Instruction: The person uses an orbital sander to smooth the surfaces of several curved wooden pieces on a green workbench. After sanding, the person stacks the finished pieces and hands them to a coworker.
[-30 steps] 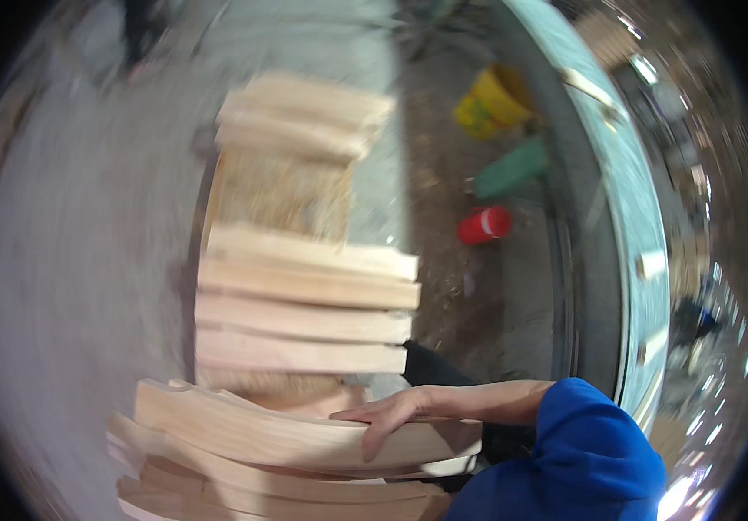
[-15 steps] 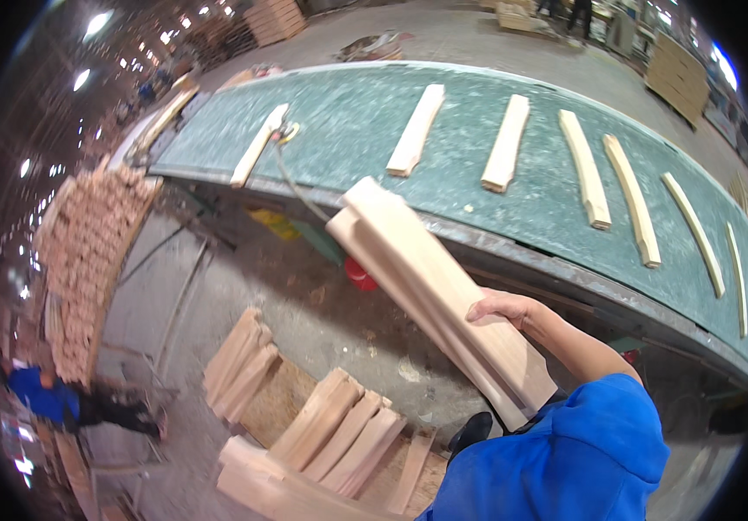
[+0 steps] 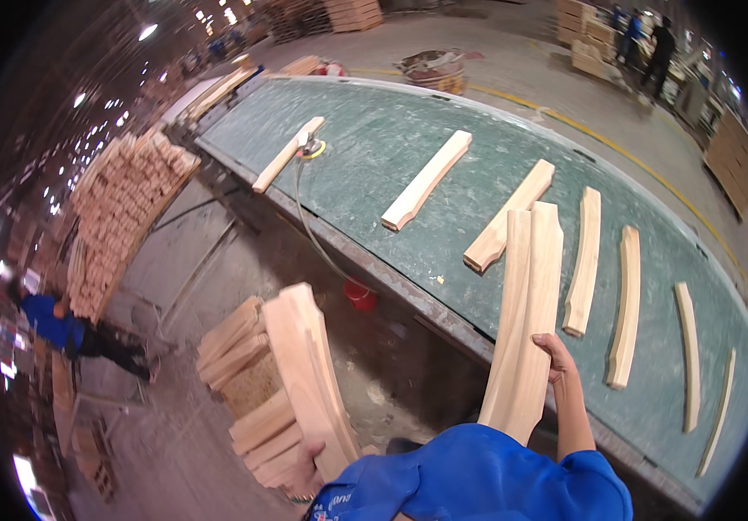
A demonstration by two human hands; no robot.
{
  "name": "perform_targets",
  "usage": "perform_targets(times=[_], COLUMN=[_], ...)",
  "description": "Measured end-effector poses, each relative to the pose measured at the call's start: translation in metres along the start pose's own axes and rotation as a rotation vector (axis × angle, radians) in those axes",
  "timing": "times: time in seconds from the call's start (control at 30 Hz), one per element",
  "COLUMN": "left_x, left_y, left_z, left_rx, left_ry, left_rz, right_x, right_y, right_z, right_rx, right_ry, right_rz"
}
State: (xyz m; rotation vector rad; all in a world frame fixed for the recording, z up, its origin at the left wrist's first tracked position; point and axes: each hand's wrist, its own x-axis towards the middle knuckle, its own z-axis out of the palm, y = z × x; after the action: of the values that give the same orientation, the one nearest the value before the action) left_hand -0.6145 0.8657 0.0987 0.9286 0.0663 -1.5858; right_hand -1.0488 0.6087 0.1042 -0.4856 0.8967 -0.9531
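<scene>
My right hand (image 3: 555,358) grips two long curved wooden boards (image 3: 526,304), held side by side over the near edge of the green workbench (image 3: 374,148). My left hand (image 3: 306,464) holds the bottom end of another curved wooden board (image 3: 304,373), which stands tilted above the floor stack of boards (image 3: 235,347). On the bench lie several more wooden pieces (image 3: 587,260) spaced apart. A blue sleeve (image 3: 478,478) covers my upper arms.
A sander with a hose (image 3: 309,149) rests on the bench's left part. A red bucket (image 3: 360,295) sits under the bench. A tall pile of wood blocks (image 3: 122,200) stands at left, and a person in blue (image 3: 61,326) works beside it. People stand far right.
My view swung up from the floor stack to the bench. My right hand has carried boards up over the bench edge, and my left hand now holds a separate board.
</scene>
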Motion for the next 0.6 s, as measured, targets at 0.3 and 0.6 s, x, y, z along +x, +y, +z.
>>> perform_targets(times=[0.3, 0.6], left_x=[0.144, 0.404], left_y=[0.105, 0.294], left_z=[0.102, 0.205], left_rx=[0.241, 0.551], left_ry=[0.096, -0.153], left_rz=[0.166, 0.095], right_x=[0.116, 0.379], right_y=[-0.034, -0.029], right_z=[0.051, 0.247], right_rx=[-0.021, 0.176], right_ry=[-0.158, -0.285], right_rz=[0.0, 0.08])
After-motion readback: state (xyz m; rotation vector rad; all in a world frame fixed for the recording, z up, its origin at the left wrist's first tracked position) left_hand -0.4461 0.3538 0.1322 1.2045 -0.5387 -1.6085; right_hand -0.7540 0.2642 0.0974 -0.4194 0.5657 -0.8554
